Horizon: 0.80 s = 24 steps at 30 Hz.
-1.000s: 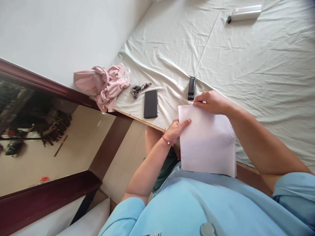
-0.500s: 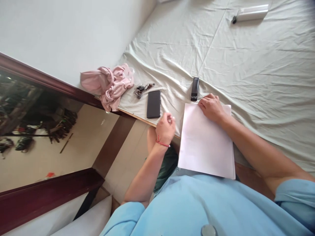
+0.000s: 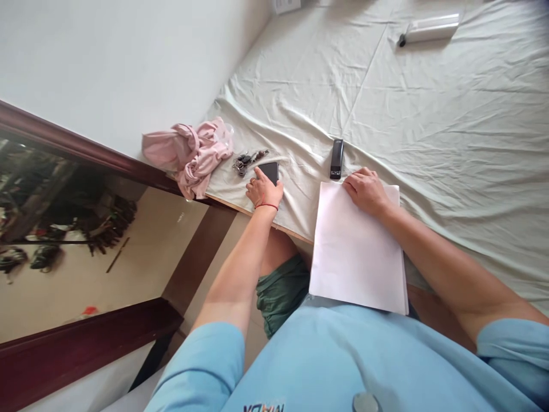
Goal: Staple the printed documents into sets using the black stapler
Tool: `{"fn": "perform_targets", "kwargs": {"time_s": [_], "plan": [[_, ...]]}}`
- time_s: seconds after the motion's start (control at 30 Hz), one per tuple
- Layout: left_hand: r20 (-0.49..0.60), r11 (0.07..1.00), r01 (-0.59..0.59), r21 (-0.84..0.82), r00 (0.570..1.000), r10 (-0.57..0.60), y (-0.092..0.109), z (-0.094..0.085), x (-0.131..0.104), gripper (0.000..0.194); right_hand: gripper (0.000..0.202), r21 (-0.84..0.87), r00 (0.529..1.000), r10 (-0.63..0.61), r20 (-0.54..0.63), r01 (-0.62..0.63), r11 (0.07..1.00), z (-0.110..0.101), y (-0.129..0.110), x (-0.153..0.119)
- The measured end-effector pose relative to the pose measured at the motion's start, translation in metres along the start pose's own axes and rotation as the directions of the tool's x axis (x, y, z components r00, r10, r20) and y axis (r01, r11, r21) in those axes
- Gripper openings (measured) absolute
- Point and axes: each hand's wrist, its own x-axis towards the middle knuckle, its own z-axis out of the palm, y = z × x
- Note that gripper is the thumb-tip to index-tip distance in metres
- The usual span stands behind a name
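Shirt (image 3: 317, 355): light blue fabric, softly creased; inverted dark lettering (image 3: 263, 408) at the lower picture edge, partly cut off, not securely legible. Shorts (image 3: 281, 289): dark green, wrinkled.

Paper (image 3: 355, 252): white, smooth, rectangular, blank on the visible face; directly before the shirt, its far end on the bed.

Right hand (image 3: 364, 189): palm down on the paper's far end, fingers together and slightly bent; whether it grips the edge cannot be told.

Left hand (image 3: 265, 190): over the phone, thumb and fingers moderately spread; grip cannot be told. Red cord (image 3: 266, 205) at the wrist.

Phone (image 3: 271, 170): black, flat, near part covered by the left hand.

Keys (image 3: 243, 162): bunch, metal and dark pieces, just beyond the left hand.

Stapler (image 3: 337, 157): black, slim, glossy; pale marks too small to read; just past the paper.

Cloth (image 3: 195, 151): pink, crumpled, at the bed's edge.

Bed (image 3: 450, 143): pale, rumpled sheet.

Cylinder (image 3: 431, 28): pale, shiny, dark-ended, well apart.
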Motion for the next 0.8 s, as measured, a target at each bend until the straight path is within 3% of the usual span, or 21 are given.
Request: {"fn": "perform_targets", "kwargs": {"time_s": [0.17, 0.33, 0.43, 0.63, 0.8], "plan": [[-0.029, 0.999, -0.042, 0.009, 0.999, 0.043, -0.001, 0.002, -0.001, 0.077, 0.035, 0.007, 1.0, -0.014, -0.002, 0.014, 1.0, 0.001, 0.002, 0.0], [0.022, 0.999, -0.042, -0.005, 0.999, 0.042, -0.007, -0.003, -0.003, 0.087, 0.036, 0.022, 1.0, -0.016, 0.002, 0.016, 1.0, -0.001, 0.001, 0.0], [0.061, 0.998, -0.057, -0.032, 0.996, 0.058, -0.021, -0.007, -0.013, 0.098, 0.034, 0.033, 1.0, 0.006, 0.012, -0.006, 0.999, -0.002, -0.001, 0.0], [-0.017, 0.999, -0.007, -0.048, 1.0, 0.007, -0.06, 0.001, -0.043, 0.1, 0.034, 0.027, 0.999, 0.021, 0.035, -0.022, 0.999, -0.003, -0.002, 0.0], [-0.015, 0.999, -0.02, -0.05, 1.0, 0.019, -0.067, 0.009, -0.05, 0.092, 0.032, 0.021, 0.999, 0.022, 0.029, -0.022, 1.0, -0.003, -0.001, 0.0]]}}
